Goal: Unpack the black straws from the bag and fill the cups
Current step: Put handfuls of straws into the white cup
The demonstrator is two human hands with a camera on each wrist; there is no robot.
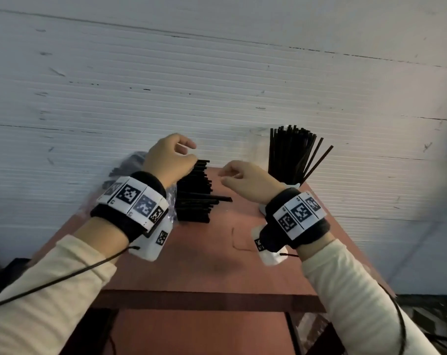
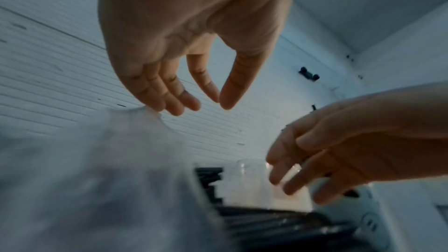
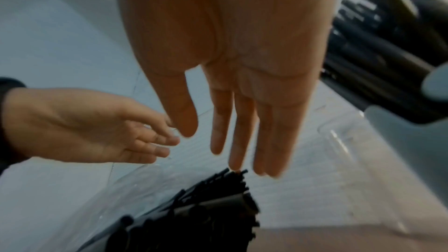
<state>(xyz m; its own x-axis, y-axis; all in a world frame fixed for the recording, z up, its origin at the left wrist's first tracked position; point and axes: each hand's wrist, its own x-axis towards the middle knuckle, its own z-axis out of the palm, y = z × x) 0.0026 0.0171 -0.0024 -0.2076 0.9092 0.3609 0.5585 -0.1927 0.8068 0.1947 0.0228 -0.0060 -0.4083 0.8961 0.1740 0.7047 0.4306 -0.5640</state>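
Note:
A pile of black straws lies on the reddish table, partly on a crumpled clear bag. My left hand hovers over the far end of the pile, fingers loosely curled, thumb and forefinger nearly meeting, with nothing in them. My right hand hangs just right of the pile, its fingers straight and empty, tips above the straw ends. A cup packed with upright straws stands behind the right wrist. A clear empty cup stands beyond the pile.
A white ribbed wall rises right behind the table's far edge. One straw sticks out of the pile toward the right. Cables run from both wrist bands along my cream sleeves. The bag blurs the lower left of the left wrist view.

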